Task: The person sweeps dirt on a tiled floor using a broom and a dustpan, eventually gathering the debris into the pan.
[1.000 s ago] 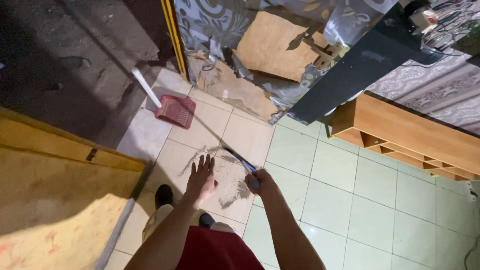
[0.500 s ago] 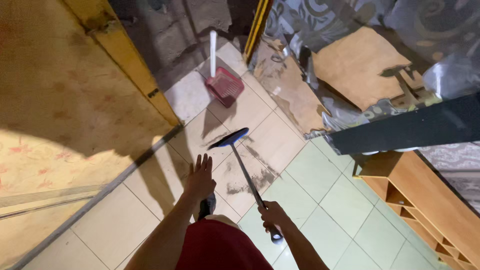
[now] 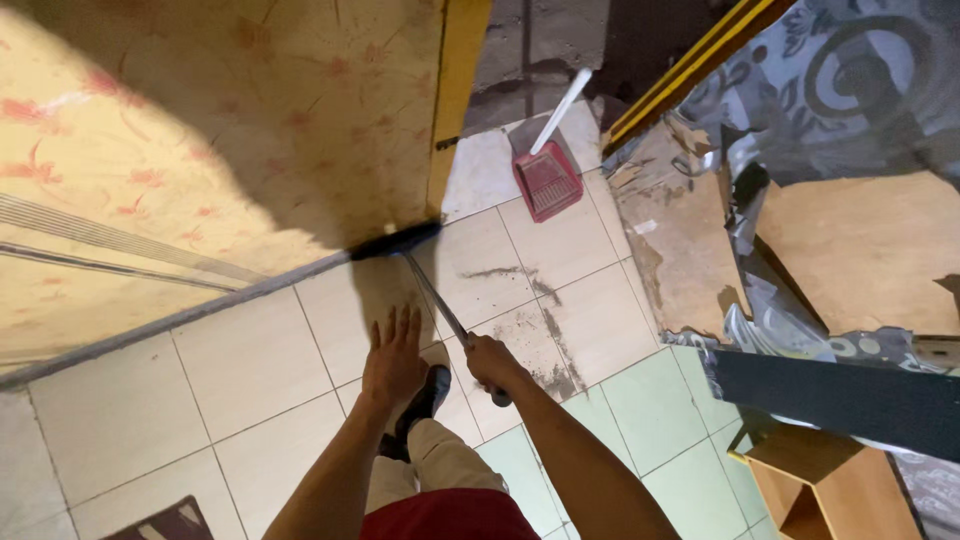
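Warm dim indoor light, deep shadow across upper wall, slight motion blur

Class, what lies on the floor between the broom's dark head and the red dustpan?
In the head view, only bare cream tiles separate the broom's dark head from the red plastic dustpan.

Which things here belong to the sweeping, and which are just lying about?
In use:
- broom, held by right hand
- dirt on the tiles
- red dustpan
- left hand, open, holding nothing

Lying about:
- wooden shelf
- black board
- door
- mat
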